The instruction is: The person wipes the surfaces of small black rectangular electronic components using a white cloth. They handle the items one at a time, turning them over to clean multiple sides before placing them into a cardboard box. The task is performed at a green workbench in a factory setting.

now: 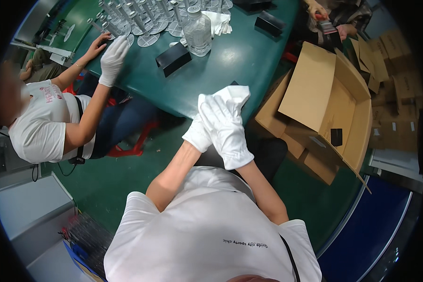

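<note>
My two white-gloved hands come together above the near edge of the green table. My right hand lies across my left, its fingers pressed close together over a white cloth. Under it, my left hand is mostly covered, and what its fingers grip is hidden. A small dark corner of some black thing shows just past the cloth; its kind cannot be made out. Farther off on the table lies a black box, beside a clear plastic bottle.
Several metal posts on round discs crowd the far left of the table. Another black box lies at far right. An open cardboard carton holding a black item stands right. A co-worker sits left; another person's hands show far right.
</note>
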### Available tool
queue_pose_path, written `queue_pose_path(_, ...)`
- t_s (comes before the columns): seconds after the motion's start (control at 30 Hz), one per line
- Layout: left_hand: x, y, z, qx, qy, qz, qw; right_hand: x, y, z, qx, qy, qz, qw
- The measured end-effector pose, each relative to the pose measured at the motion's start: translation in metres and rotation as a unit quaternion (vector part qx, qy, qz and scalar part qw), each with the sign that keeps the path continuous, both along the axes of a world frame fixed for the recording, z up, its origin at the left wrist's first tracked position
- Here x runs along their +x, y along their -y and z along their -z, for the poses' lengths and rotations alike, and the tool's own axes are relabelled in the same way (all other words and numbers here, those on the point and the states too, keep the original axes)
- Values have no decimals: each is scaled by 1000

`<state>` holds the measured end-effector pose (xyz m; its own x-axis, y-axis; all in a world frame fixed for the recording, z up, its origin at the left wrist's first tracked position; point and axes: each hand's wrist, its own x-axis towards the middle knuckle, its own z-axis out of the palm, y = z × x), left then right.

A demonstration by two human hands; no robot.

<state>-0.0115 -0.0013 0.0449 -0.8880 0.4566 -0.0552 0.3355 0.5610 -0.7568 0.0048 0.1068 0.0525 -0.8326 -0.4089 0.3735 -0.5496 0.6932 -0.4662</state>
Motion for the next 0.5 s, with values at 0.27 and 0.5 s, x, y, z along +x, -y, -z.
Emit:
queue_pose_path(0.27, -12, 9, 25, 884, 364, -169, -239, 54, -96, 4, -270, 377, 88, 882)
queue_pose_path(0.5, 17, -6, -11, 833, 363, -198, 368, 35, -136, 17, -433, 263, 274, 818)
